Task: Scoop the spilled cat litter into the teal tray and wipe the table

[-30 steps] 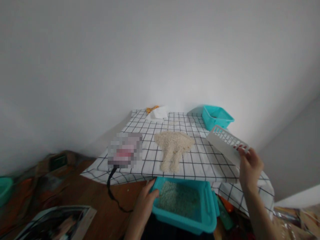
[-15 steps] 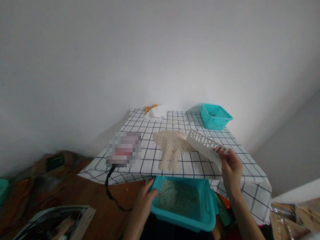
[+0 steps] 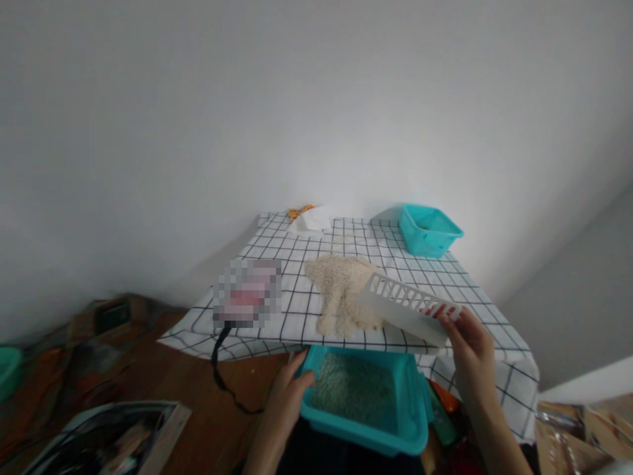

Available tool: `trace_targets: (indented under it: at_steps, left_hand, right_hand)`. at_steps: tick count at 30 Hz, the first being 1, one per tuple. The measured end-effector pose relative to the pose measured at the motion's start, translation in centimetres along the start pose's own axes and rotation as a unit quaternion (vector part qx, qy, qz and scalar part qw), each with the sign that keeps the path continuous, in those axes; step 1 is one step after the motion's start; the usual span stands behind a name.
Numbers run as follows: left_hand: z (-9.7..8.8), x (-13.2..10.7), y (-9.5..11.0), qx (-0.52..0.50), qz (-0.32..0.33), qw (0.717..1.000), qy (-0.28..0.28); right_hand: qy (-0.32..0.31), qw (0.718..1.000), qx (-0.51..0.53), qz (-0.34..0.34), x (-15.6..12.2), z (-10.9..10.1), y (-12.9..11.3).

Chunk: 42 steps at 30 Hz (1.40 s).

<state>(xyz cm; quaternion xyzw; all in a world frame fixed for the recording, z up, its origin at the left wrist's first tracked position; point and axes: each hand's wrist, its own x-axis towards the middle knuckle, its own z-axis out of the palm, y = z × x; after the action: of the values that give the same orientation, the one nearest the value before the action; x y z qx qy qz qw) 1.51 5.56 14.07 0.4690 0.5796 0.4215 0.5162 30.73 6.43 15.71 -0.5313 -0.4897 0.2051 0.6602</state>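
Observation:
My left hand [image 3: 289,389] is closed on the left rim of a teal plastic bin [image 3: 363,432], which sits just below the table's front edge. Pale, rice-like grains [image 3: 351,389] cover the bin's floor. In my right hand [image 3: 469,340] is a white slotted plastic panel [image 3: 408,310], pinched at its right end. The panel slants across the table, its left end against the right side of a heap of pale grains [image 3: 341,284]. That heap reaches down close to the front edge. Part of the grain is hidden behind the panel.
A checked cloth [image 3: 291,310] covers the table and hangs over its front. At the back are a second teal bin [image 3: 430,234] and a white tissue-like sheet [image 3: 314,221]. A blurred-out object [image 3: 247,293] with a black strap [image 3: 217,369] lies at left.
My right hand has moved toward me and slightly right, bringing the panel lower along the grain heap. Grain near the front edge is spread a little differently. My left hand stays on the bin.

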Motion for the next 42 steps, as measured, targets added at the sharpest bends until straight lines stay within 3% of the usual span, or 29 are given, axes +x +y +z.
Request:
trace_targets:
  at_steps: [6, 13, 15, 20, 22, 29, 33, 36, 40, 42]
  left_hand:
    - [0.0, 0.0, 0.0, 0.006, 0.021, 1.000, 0.011]
    - [-0.2, 0.5, -1.0, 0.008, -0.007, 1.000, -0.007]
    - [-0.2, 0.5, -1.1, 0.000, -0.008, 1.000, -0.004]
    - [-0.2, 1.1, -1.4, 0.001, -0.014, 1.000, -0.012]
    - [-0.2, 1.5, -1.8, 0.001, -0.009, 1.000, -0.012]
    - [-0.2, 2.3, -3.3, -0.015, -0.028, 0.999, -0.014]
    - [-0.3, 2.4, -3.8, -0.021, -0.035, 0.999, 0.029]
    - [-0.7, 2.6, -4.1, -0.017, -0.037, 0.998, 0.052]
    - [-1.6, 2.8, -4.1, -0.017, -0.050, 0.999, 0.013]
    - [-2.2, 2.8, -4.2, -0.035, -0.063, 0.997, 0.026]
  right_hand:
    - [-0.006, 1.000, 0.005, 0.009, -1.1, -0.5, -1.0]
    - [-0.002, 0.999, -0.018, 0.036, -2.0, -2.2, -1.1]
    - [0.030, 0.999, -0.007, 0.025, -1.5, -2.9, -0.8]
    - [0.195, 0.979, 0.041, -0.039, 2.0, -4.3, 0.5]
    - [0.214, 0.974, 0.039, -0.061, 3.7, -4.3, 1.2]
    - [0.146, 0.987, -0.034, -0.055, 8.1, -0.1, 3.3]
    - [0.095, 0.993, -0.038, -0.056, 9.4, 2.1, 3.7]
    - [0.068, 0.996, -0.039, -0.052, 9.4, 2.7, 3.6]
    - [0.052, 0.997, -0.035, -0.049, 8.3, 2.4, 3.3]
    - [0.044, 0.997, -0.034, -0.048, 7.6, 2.2, 3.0]
